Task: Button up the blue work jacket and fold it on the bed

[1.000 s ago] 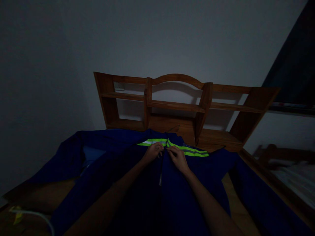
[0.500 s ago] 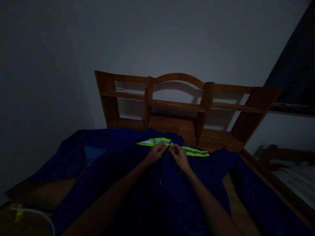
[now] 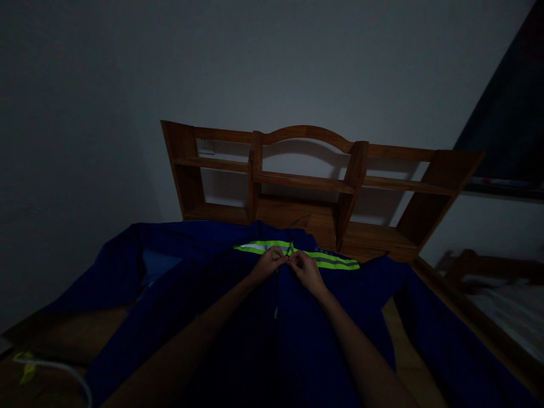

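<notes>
Dim light falls on a pale wall [image 3: 272, 62] and a wooden tabletop [image 3: 403, 345], where a dark blue jacket [image 3: 327, 323] lies spread at 6 o'clock, collar toward 12, sleeves trailing to 8 and 4. At its chest, the left hand [image 3: 268, 264] and right hand [image 3: 306, 271] nearly meet, fingertips pinched on the front edges just below a yellow-green reflective stripe [image 3: 335, 262]; fingers hide the exact fastening point. Laying out appears done, and the two halves come together at the stripe. Closing the front looks only partly settled: the seam runs from the hands toward 6 o'clock, past a small pale tab [image 3: 276, 313], and whether that lower stretch is fastened is too dark to tell. Beyond the collar, a wooden shelf unit [image 3: 306, 182] spans 10 to 2 o'clock, with a wall socket [image 3: 206, 147] behind its left bay. Pale cord [image 3: 63, 365] curls beside a yellow item [image 3: 27, 371] at 8, near a sleeve; a bed [image 3: 510, 300] sits at 4, below a dark window [image 3: 510, 113] at 2. Nothing visible blocks the hands; shadow chiefly hampers the view.
</notes>
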A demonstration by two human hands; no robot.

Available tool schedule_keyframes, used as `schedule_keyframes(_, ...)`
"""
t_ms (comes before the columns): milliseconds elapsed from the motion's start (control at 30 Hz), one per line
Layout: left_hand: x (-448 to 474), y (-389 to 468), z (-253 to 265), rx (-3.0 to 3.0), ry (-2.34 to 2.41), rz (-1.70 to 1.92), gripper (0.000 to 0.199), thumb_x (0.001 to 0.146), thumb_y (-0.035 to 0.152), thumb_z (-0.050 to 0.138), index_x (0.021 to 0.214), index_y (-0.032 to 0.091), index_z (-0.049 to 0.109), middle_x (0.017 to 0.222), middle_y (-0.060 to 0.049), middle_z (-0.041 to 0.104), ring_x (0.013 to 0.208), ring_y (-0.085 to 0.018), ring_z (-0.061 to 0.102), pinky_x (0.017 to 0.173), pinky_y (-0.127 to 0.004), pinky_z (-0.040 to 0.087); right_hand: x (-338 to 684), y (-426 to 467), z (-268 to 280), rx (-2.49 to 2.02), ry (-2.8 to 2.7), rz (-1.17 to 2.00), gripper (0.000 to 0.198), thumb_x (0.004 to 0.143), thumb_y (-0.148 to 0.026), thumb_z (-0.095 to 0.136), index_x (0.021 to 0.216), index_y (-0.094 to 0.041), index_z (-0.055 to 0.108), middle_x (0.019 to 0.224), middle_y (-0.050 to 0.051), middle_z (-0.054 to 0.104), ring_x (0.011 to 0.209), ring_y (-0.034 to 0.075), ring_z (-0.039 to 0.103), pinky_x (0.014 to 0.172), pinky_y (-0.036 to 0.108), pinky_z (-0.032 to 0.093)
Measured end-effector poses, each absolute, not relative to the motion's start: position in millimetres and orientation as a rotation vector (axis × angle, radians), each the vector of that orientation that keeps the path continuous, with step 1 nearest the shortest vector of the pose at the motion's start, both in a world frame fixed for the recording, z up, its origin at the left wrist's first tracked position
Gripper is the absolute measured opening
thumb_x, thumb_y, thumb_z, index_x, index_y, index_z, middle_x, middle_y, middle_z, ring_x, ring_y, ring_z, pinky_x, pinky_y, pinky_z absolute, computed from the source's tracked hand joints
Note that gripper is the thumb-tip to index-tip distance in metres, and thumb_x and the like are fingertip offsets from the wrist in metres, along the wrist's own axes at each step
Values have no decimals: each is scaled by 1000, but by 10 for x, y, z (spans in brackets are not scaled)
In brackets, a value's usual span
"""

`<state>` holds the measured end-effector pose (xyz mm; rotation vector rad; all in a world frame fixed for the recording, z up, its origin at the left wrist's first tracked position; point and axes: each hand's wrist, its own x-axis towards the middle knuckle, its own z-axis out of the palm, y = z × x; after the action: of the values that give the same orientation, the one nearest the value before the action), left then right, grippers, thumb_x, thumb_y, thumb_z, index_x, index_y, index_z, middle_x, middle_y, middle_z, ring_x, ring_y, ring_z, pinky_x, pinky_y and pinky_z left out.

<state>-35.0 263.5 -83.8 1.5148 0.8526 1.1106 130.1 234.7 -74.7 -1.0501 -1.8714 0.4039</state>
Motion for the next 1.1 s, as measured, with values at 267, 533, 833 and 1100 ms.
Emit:
schedule_keyframes(267, -365, 2700, -921, 1506, 853, 1110, 33, 69, 39, 66, 83, 18, 45, 52, 9, 49, 39, -6, 44, 40, -16, 30, 1296, 2319, -736, -1072, -1886, 401, 10, 80, -22, 53, 88, -18, 57, 78, 1, 60, 70, 13, 55, 66, 24, 42)
schedule_keyframes(533, -363, 2713, -930, 1477, 857, 1103, 29, 68, 34, 64, 83, 19, 43, 52, 9, 49, 39, -6, 44, 41, -17, 30, 1294, 2312, -724, -1098, -1908, 375, 12, 79, -19, 52, 89, -18, 57, 77, 1, 60, 69, 13, 55, 65, 24, 41)
schedule_keyframes(833, -361, 2718, -934, 1472, 865, 1103, 27, 67, 30, 63, 82, 19, 43, 48, 10, 46, 38, -6, 42, 41, -17, 28, 1294, 2322, -734, -1084, -1903, 383, 13, 77, -17, 50, 88, -18, 57, 76, 0, 59, 67, 13, 55, 63, 23, 40)
schedule_keyframes(1100, -362, 2733, -932, 1456, 852, 1102, 28, 65, 30, 63, 81, 19, 42, 48, 10, 46, 39, -6, 42, 41, -17, 28, 1299, 2333, -762, -1096, -1890, 398, 14, 77, -16, 50, 89, -18, 57, 77, 0, 59, 69, 13, 55, 64, 23, 41)
